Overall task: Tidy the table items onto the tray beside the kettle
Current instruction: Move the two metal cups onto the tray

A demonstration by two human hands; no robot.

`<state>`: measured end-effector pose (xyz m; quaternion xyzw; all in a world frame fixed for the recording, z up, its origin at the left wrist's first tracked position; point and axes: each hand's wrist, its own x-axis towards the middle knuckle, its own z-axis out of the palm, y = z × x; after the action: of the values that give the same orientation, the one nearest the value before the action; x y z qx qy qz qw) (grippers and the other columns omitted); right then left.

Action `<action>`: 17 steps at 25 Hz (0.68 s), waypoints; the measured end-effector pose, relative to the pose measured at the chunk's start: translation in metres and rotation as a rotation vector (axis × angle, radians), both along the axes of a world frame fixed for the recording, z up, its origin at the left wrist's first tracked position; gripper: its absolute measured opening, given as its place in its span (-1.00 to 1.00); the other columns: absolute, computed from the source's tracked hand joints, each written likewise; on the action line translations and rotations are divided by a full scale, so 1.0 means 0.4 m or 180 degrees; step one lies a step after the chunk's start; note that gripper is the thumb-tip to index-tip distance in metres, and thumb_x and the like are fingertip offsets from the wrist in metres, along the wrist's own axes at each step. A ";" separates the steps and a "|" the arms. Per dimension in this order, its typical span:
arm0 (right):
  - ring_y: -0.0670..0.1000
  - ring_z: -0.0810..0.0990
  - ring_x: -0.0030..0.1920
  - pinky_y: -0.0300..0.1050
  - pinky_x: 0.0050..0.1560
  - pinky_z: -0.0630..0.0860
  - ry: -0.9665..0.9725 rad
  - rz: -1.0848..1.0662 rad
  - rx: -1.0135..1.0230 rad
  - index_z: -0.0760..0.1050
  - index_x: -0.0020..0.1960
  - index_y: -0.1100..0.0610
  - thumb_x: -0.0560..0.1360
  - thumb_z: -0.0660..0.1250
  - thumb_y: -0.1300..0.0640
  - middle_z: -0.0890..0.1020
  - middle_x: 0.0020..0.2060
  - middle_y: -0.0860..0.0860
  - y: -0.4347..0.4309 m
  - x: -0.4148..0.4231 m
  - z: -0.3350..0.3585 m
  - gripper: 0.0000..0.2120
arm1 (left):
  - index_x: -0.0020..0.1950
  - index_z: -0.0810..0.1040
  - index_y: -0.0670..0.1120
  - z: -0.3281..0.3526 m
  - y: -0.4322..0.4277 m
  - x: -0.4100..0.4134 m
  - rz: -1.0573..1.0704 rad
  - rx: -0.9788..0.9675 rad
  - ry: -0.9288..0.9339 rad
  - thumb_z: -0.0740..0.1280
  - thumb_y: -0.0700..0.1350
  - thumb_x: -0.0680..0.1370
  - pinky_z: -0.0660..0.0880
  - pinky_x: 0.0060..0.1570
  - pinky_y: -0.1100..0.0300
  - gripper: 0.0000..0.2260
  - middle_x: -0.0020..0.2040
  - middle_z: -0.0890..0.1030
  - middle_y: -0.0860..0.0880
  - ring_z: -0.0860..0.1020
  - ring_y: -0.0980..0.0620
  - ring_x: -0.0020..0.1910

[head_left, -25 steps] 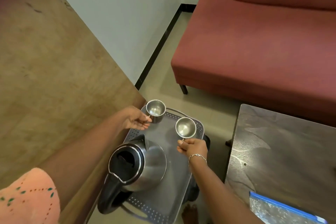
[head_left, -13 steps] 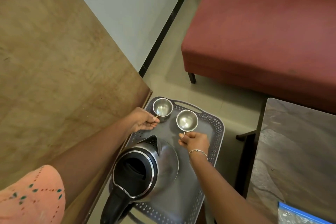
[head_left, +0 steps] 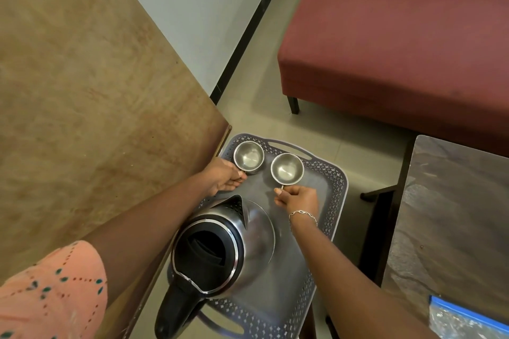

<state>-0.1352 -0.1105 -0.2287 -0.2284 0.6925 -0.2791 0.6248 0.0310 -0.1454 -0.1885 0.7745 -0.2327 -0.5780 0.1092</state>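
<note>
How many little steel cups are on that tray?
2. The left cup sits at the tray's far left corner, its handle held by the left hand. The right cup stands beside it, its handle pinched by the right hand. None seem hidden.

The handle of the left steel cup (head_left: 248,156) is covered by the fingertips of the left hand (head_left: 223,178); only a sliver is seen. The handle of the right steel cup (head_left: 287,168) is largely hidden inside the pinch of the right hand (head_left: 298,199).

Nearer than both hands, part of the tray (head_left: 334,173) floor is concealed by the kettle (head_left: 220,249), and what the tray stands on is not seen. Right of the right forearm, a blue-edged plastic bag (head_left: 465,320) is cut off by the frame corner; its contents cannot be made out.
</note>
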 end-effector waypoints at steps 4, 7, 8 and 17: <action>-0.03 0.49 -0.43 -0.25 -0.31 0.54 -0.0101 0.0088 0.0058 0.44 -0.40 0.15 0.38 0.40 0.39 0.50 -0.45 0.04 0.002 -0.007 -0.002 -0.73 | -0.26 0.49 -0.13 0.024 0.006 0.006 -0.0134 -0.0108 -0.0213 0.29 -0.29 0.53 0.47 -0.21 0.25 -0.83 -0.26 0.54 -0.08 0.50 0.08 -0.28; 0.01 0.49 -0.36 -0.20 -0.25 0.52 -0.0057 0.0291 0.0055 0.43 -0.38 0.14 0.40 0.39 0.37 0.49 -0.42 0.05 0.006 -0.031 0.005 -0.74 | -0.12 0.53 -0.22 0.081 0.021 0.022 -0.0337 -0.0287 -0.0498 0.27 -0.35 0.53 0.45 -0.27 0.26 -0.91 -0.24 0.54 -0.11 0.49 0.06 -0.29; 0.06 0.50 -0.30 -0.10 -0.16 0.52 -0.0012 0.0376 0.0041 0.43 -0.38 0.13 0.41 0.39 0.33 0.51 -0.41 0.07 0.008 -0.042 0.014 -0.75 | -0.03 0.55 -0.28 0.112 0.033 0.023 -0.0389 -0.0414 -0.0608 0.26 -0.35 0.53 0.43 -0.28 0.26 -0.91 -0.19 0.56 -0.13 0.49 0.05 -0.27; 0.11 0.60 -0.05 0.14 0.12 0.53 0.0518 0.0459 -0.0779 0.54 0.00 0.17 0.46 0.34 0.19 0.62 -0.12 0.12 0.093 -0.308 0.138 -0.88 | -0.05 0.58 -0.09 0.366 0.254 -0.205 0.0414 -0.3169 -0.1564 0.27 -0.25 0.54 0.47 -0.15 0.43 -0.87 -0.23 0.63 0.08 0.58 0.26 -0.21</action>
<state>-0.2582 -0.0735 -0.1734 -0.3737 0.6836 -0.2963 0.5525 -0.0509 -0.0436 -0.0422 0.7542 -0.4480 -0.1930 0.4397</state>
